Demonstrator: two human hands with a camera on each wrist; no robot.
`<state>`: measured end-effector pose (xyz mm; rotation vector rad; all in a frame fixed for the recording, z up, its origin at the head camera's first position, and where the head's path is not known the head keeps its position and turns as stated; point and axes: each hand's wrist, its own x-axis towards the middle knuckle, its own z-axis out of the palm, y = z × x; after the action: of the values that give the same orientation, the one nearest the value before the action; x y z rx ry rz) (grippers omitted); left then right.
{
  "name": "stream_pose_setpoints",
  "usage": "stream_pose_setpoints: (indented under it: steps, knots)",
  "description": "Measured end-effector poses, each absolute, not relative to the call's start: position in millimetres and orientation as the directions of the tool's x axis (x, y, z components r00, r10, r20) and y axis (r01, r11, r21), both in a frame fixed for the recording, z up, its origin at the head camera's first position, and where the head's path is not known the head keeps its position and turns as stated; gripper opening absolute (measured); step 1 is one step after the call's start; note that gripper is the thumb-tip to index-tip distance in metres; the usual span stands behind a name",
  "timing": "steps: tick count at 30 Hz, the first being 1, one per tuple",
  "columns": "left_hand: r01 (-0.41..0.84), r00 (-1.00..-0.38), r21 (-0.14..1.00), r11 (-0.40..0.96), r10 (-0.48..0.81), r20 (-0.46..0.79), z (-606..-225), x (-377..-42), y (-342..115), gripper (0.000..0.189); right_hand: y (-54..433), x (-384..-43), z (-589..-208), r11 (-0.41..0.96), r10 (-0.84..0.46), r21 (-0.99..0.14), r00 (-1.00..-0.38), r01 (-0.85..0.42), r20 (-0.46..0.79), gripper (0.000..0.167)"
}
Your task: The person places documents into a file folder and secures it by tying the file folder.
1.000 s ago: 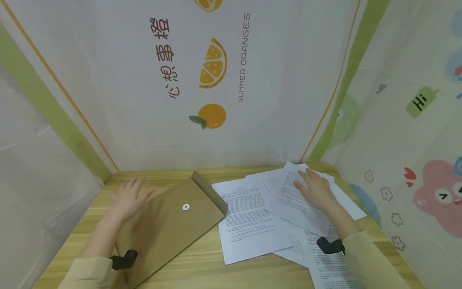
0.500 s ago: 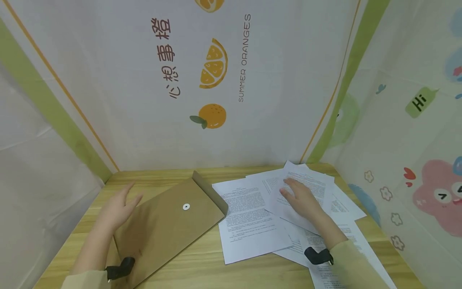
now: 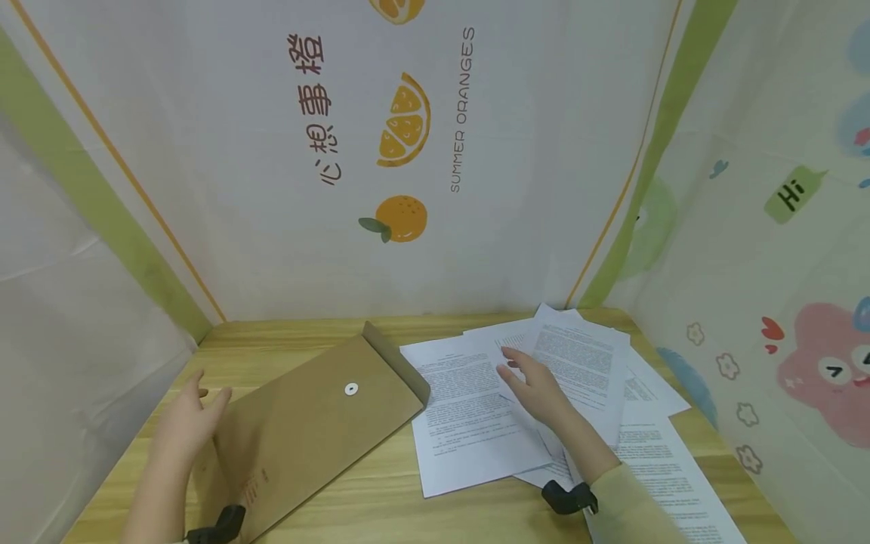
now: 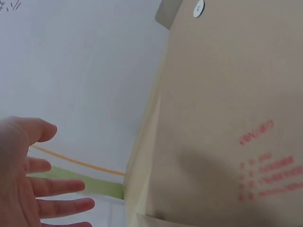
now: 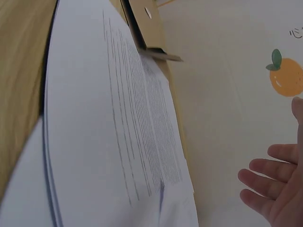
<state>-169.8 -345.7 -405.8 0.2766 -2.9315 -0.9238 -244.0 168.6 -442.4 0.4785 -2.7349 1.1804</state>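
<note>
A brown paper document envelope [image 3: 319, 423] lies slanted on the left half of the wooden table, its flap [image 3: 397, 366] folded up at the right end. My left hand [image 3: 182, 423] is beside the envelope's left end, holding nothing; its fingers [image 4: 61, 187] are spread apart in the left wrist view. Printed white sheets [image 3: 469, 453] overlap in a loose spread on the right half. Over these papers is my right hand [image 3: 540, 391], with nothing in it. Its fingers [image 5: 267, 182] are loosely bent in the right wrist view. Red print [image 4: 267, 175] shows on the envelope.
Behind the table hangs a white cloth [image 3: 326, 257] printed with oranges. Another printed cloth [image 3: 768, 302] borders the right side. Bare wood [image 3: 381, 506] shows between the envelope and the papers at the front.
My right hand has moved left and toward me across the papers. My left hand has drawn back toward the lower left, off the envelope's upper edge. Envelope and sheets lie where they were.
</note>
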Motion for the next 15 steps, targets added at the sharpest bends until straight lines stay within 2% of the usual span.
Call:
stream_pose_setpoints:
  steps: [6,15]
  knots:
    - [-0.251,-0.958,0.598,0.761,-0.283,-0.042,-415,-165,-354,0.081,146,-242,-447,0.538,-0.235,-0.784,-0.948,-0.311,0.215,0.047]
    - [-0.381,-0.911,0.639,0.668,-0.388,-0.137,-427,-156,-360,0.083,116,-244,-454,0.423,-0.237,-0.876,-0.961,-0.232,0.14,0.051]
